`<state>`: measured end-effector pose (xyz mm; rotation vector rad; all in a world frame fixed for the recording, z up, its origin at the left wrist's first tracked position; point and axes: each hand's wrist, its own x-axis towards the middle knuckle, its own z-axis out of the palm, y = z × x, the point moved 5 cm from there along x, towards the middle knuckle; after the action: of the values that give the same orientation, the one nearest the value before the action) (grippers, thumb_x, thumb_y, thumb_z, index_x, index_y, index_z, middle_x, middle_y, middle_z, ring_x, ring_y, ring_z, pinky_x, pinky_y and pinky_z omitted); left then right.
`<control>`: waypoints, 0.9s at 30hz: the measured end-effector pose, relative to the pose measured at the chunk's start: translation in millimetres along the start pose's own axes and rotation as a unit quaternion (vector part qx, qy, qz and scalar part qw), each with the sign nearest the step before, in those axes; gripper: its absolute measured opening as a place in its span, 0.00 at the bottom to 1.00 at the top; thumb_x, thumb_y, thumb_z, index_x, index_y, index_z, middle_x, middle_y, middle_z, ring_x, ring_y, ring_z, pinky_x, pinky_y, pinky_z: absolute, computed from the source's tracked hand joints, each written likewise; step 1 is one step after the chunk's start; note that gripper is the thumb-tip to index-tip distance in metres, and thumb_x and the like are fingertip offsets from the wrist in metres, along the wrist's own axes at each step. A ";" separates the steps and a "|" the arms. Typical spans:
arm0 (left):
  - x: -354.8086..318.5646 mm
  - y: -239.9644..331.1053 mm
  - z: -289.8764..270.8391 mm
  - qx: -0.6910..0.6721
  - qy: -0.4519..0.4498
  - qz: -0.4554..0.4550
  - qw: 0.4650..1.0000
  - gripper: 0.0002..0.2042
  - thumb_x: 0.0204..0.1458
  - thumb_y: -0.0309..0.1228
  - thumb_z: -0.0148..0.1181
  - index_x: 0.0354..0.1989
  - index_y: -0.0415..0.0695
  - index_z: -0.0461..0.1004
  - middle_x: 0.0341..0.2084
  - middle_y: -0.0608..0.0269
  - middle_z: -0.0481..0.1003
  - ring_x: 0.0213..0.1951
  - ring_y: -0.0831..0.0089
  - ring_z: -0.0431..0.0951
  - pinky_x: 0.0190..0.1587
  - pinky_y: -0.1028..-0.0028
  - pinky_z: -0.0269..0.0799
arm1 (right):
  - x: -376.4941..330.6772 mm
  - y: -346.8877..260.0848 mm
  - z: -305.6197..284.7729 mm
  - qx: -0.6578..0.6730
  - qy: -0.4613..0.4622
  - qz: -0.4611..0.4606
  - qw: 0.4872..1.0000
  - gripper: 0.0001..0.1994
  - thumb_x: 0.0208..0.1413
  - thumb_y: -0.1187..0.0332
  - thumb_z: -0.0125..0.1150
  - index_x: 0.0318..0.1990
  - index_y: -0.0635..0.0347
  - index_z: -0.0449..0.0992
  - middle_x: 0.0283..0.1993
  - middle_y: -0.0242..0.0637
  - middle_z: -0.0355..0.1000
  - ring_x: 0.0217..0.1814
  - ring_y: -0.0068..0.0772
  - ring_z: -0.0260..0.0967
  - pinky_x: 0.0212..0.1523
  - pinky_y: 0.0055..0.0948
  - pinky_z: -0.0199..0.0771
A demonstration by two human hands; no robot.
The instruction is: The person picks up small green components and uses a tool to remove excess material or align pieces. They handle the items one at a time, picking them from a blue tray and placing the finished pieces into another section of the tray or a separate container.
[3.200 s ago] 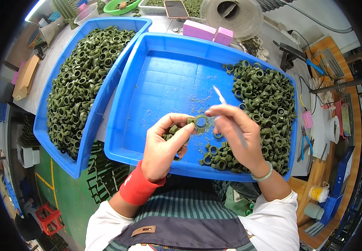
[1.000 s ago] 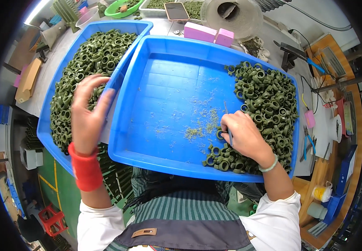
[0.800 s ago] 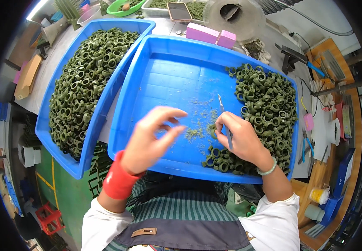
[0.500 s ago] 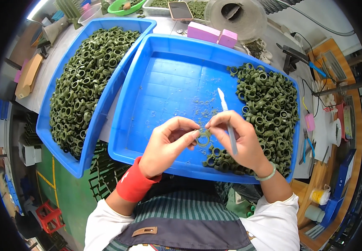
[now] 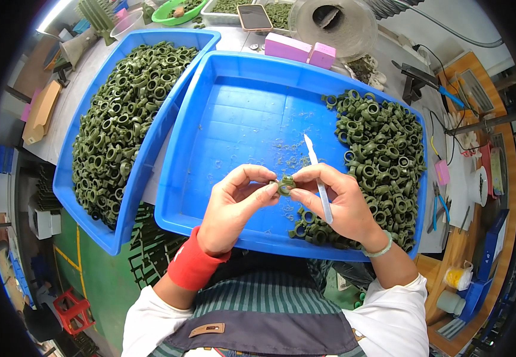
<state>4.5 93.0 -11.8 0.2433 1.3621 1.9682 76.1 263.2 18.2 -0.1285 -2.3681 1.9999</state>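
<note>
1. Left hand: thumb and fingertips pinched on a small green ring part, held above the near blue tray.
2. Right hand: fingers closed on the same ring part and gripping a slim white trimming tool, tip pointing away.
3. Loose green rings are heaped at the tray's right.
4. The far blue tray on the left is full of rings.

Premises are a small-parts factory or workshop bench. Evidence: two large blue trays holding bulk quantities of identical green plastic rings, green-painted floor with yellow line marking, and stacked crates beneath the bench. A side table carries pliers, cables and hand tools.
</note>
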 end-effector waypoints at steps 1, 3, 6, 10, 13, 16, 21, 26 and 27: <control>0.0 0.0 0.0 0.000 0.000 0.000 1.000 0.09 0.60 0.23 0.62 0.48 0.37 0.74 0.41 0.61 0.78 0.43 0.75 0.80 0.48 0.75 0.78 | 0.6 -2.0 -0.1 -0.008 -0.001 -0.020 1.000 0.11 0.59 0.73 0.67 0.47 0.69 0.77 0.42 0.40 0.80 0.44 0.28 0.80 0.44 0.25 0.80; 0.1 -1.2 0.2 -0.007 -0.004 -0.011 1.000 0.10 0.60 0.23 0.62 0.49 0.36 0.74 0.42 0.61 0.78 0.44 0.75 0.80 0.49 0.75 0.78 | 0.8 -3.4 -0.2 -0.017 -0.003 -0.041 0.999 0.11 0.59 0.74 0.67 0.47 0.68 0.77 0.42 0.40 0.79 0.44 0.28 0.79 0.44 0.25 0.79; 0.2 -1.3 -0.3 -0.015 -0.007 -0.016 1.000 0.10 0.60 0.23 0.62 0.49 0.36 0.74 0.42 0.60 0.79 0.44 0.74 0.80 0.50 0.74 0.77 | 0.6 -1.1 -1.3 -0.028 -0.001 -0.054 0.998 0.10 0.58 0.75 0.66 0.46 0.68 0.77 0.42 0.39 0.79 0.45 0.28 0.79 0.45 0.25 0.79; 0.8 -4.5 -2.1 -0.019 -0.006 -0.003 1.000 0.10 0.59 0.20 0.61 0.48 0.36 0.75 0.44 0.60 0.78 0.46 0.74 0.79 0.51 0.73 0.77 | 1.8 2.0 1.3 -0.017 -0.009 -0.083 0.996 0.10 0.59 0.77 0.64 0.47 0.68 0.76 0.48 0.40 0.77 0.47 0.29 0.78 0.47 0.26 0.79; -0.2 4.4 0.3 0.083 -0.012 0.123 0.989 0.08 0.57 0.17 0.62 0.45 0.36 0.77 0.46 0.57 0.77 0.49 0.71 0.79 0.51 0.75 0.77 | 2.2 3.0 3.1 0.050 0.002 -0.062 0.997 0.11 0.60 0.77 0.63 0.49 0.67 0.75 0.49 0.39 0.76 0.50 0.28 0.77 0.50 0.26 0.78; -4.7 12.9 5.1 0.147 0.011 0.170 0.974 0.08 0.54 0.14 0.63 0.41 0.36 0.78 0.46 0.58 0.76 0.48 0.71 0.79 0.51 0.75 0.76 | 3.5 6.1 0.5 0.115 0.015 -0.022 0.993 0.11 0.61 0.77 0.63 0.49 0.66 0.74 0.48 0.37 0.75 0.50 0.25 0.75 0.51 0.25 0.77; -9.3 17.1 14.5 0.229 -0.018 0.182 0.956 0.09 0.54 0.12 0.61 0.41 0.35 0.78 0.45 0.58 0.76 0.48 0.72 0.78 0.51 0.74 0.76 | 0.8 2.8 0.3 0.053 0.018 -0.015 0.998 0.09 0.62 0.75 0.63 0.48 0.65 0.74 0.43 0.34 0.74 0.44 0.20 0.73 0.45 0.22 0.75; -4.3 10.7 3.4 0.056 0.009 0.088 0.994 0.10 0.59 0.15 0.55 0.48 0.32 0.75 0.47 0.53 0.77 0.52 0.65 0.78 0.58 0.67 0.75 | 2.3 8.1 -10.8 -0.189 -0.066 -0.061 0.978 0.07 0.55 0.76 0.63 0.41 0.60 0.75 0.36 0.39 0.76 0.38 0.37 0.75 0.40 0.33 0.74; -3.4 9.7 2.1 -0.028 0.021 0.031 0.999 0.11 0.60 0.17 0.54 0.50 0.32 0.74 0.48 0.50 0.77 0.53 0.64 0.78 0.60 0.65 0.74 | -0.8 12.7 -9.2 -0.242 -0.113 -0.076 0.961 0.07 0.52 0.77 0.62 0.39 0.59 0.75 0.35 0.40 0.75 0.38 0.43 0.74 0.41 0.37 0.73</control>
<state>3.7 90.6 -1.6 0.2210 1.3376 2.0702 78.1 274.3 7.2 0.2770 -2.8619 1.3994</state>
